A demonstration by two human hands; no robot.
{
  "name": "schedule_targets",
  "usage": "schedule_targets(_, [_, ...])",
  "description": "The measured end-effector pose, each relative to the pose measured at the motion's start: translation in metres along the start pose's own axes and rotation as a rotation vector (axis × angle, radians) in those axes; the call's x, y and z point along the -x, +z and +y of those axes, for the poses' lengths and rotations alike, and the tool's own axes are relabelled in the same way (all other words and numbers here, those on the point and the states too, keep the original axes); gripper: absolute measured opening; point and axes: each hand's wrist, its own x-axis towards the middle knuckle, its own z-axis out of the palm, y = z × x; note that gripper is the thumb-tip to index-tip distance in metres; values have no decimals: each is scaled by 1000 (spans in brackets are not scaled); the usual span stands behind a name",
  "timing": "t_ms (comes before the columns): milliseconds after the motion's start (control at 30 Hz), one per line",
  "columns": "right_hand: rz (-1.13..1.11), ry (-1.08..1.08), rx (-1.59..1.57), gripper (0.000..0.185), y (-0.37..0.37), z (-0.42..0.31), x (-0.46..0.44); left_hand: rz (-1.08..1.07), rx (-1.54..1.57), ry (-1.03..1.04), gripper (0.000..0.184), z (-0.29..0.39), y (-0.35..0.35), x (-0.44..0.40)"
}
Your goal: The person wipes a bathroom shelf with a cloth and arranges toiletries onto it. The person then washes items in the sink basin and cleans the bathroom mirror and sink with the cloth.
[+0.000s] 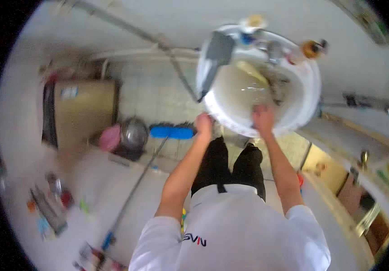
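Observation:
A white round washbasin with cloudy water in it is in front of me. My left hand is at its front left edge, blurred; whether it touches the rim I cannot tell. My right hand reaches over the front rim into the basin, its fingers smeared and partly hidden. Beyond it a pale yellow long object lies in the water beside a dark patch that I cannot make out. A grey flat thing with a narrow handle rests on the left rim. The metal faucet stands at the back.
A bottle with a yellow top and an amber bottle stand on the back rim. Left of my legs are a blue broom head, a metal bowl, a pink basin and a cardboard-coloured box. A shelf edge is at right.

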Motion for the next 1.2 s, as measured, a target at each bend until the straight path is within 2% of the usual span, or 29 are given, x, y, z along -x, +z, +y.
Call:
schedule_targets(33, [110,-11,127,39,2,9,-4,111,-176,42,17,-22,4,0])
schedule_targets(67, [124,-83,209,39,-8,1,-1,74,4,65,16,-55,1,-3])
schedule_targets(100, [107,-123,198,39,-11,3,-5,289,221,-7,18,-36,32,41])
schedule_targets(167, [77,-487,440,37,-10,12,-16,264,276,-140,10,-19,43,84])
schedule_targets(200, [65,-517,441,37,-3,8,-16,251,321,-145,13,-21,45,97])
schedule_targets(267, [90,-329,350,39,13,6,-36,272,387,-159,16,-20,63,110])
schedule_targets(300, [77,-345,354,39,11,7,-35,248,356,-161,16,-27,67,121])
schedule_targets(367, [-217,-337,227,38,4,10,-42,239,340,-160,17,-39,77,132])
schedule_targets(400, [-228,-353,231,38,3,7,-43,149,296,-168,14,-47,85,135])
schedule_targets(433, [-90,-313,259,34,4,3,-43,60,252,-175,12,-53,90,138])
schedule_targets(467, [52,-264,282,30,7,0,-43,70,257,-176,12,-49,94,143])
schedule_targets(500, [52,-265,283,30,12,4,-48,-13,306,-133,13,-40,102,150])
schedule_targets(567, [-347,108,-589,29,14,23,-75,-137,354,-87,14,-26,118,152])
schedule_targets(633, [-711,507,-1216,38,7,42,-90,-171,418,-118,18,-11,132,140])
schedule_targets(667, [-655,569,-1404,42,1,39,-90,-203,416,-40,22,-10,137,132])
schedule_targets(700, [-605,619,-1597,46,-3,30,-86,-204,414,-108,25,6,141,127])
schedule_targets(733, [-561,638,-1660,46,-31,13,-79,-198,403,-68,29,10,146,114])
schedule_targets(767, [-528,652,-1719,47,-59,-5,-71,-195,278,-17,41,18,150,105])
schedule_targets(800, [-491,650,-1733,47,-63,-6,-67,-169,299,-142,48,37,158,100])
schedule_targets(833, [-489,588,-1693,46,-66,-2,-64,-141,313,-266,56,58,168,99])
schedule_targets(867, [-485,526,-1651,46,-66,0,-64,-171,293,-261,56,73,175,96])
schedule_targets(933, [-362,314,-1522,41,-58,-7,-58,-542,650,-427,59,93,185,93])
schedule_targets(1000, [-36,181,-769,37,-60,-28,-45,-546,663,-471,53,89,194,75])
schedule_targets(1033, [-12,199,-775,37,-73,-38,-36,-522,698,-512,46,81,195,64])
schedule_targets(1067, [47,48,-535,36,-95,-51,-25,-536,674,-519,46,69,192,51])
schedule_targets(1100, [100,-98,-290,36,-109,-54,-19,-542,647,-414,43,57,186,39])
schedule_targets(1133, [114,-81,-296,36,-110,-48,-19,-547,620,-308,40,52,181,32])
schedule_targets(1167, [48,16,-393,38,-110,-41,-19,-558,601,-310,40,54,180,33])
schedule_targets(1200, [-23,112,-490,40,-110,-35,-17,-312,259,-50,36,55,176,35])
